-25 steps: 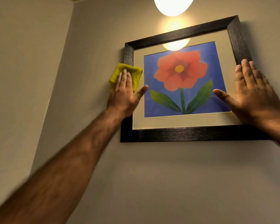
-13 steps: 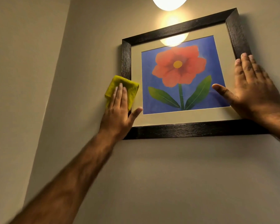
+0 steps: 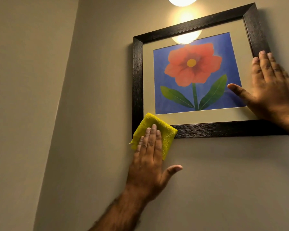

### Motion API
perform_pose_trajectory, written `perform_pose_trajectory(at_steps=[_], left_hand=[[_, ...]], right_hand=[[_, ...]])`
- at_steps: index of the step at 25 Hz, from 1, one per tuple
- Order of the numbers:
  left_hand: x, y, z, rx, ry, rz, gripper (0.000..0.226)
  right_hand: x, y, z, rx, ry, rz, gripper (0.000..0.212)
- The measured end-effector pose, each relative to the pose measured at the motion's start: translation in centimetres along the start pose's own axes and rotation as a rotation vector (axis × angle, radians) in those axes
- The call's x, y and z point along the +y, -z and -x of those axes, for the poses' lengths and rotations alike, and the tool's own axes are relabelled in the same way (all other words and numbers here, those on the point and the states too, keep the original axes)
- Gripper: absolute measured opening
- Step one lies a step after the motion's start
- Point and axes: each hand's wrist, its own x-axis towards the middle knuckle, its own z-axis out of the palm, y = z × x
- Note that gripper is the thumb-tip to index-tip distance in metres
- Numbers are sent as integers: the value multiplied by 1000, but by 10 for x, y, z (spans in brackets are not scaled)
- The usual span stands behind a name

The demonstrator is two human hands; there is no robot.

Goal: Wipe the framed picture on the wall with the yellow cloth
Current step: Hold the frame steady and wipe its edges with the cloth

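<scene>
Pressing the yellow cloth (image 3: 163,130) onto the lower-left corner of the framed picture (image 3: 192,75) on the wall (image 3: 223,180) with the left hand (image 3: 148,165), fingers (image 3: 154,137) straight. Bracing its right side with the right hand (image 3: 272,92), flat and outstretched.

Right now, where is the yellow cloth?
In the head view, the yellow cloth covers the bottom-left corner of the framed picture, spilling onto the wall below, pressed flat under the left hand.
</scene>
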Motion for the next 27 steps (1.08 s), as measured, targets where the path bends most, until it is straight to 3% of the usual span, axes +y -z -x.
perform_pose_trajectory(at_steps=[4,7,12,19,23,27], left_hand=[[-19,1,5,-31,141,-37,104],[-26,1,-15,18,145,25,103],[-50,20,-117,66,161,109,111],[-89,51,-258,9,198,194,100],[-78,44,-219,32,224,242,114],[-59,25,-121,55,200,215,110]], right_hand=[[0,2,0,2,1,-3,112],[-3,4,1,0,15,2,113],[-3,3,1,15,28,18,113],[-1,2,0,17,30,30,112],[-1,2,2,27,22,18,110],[-1,2,1,27,29,1,109]])
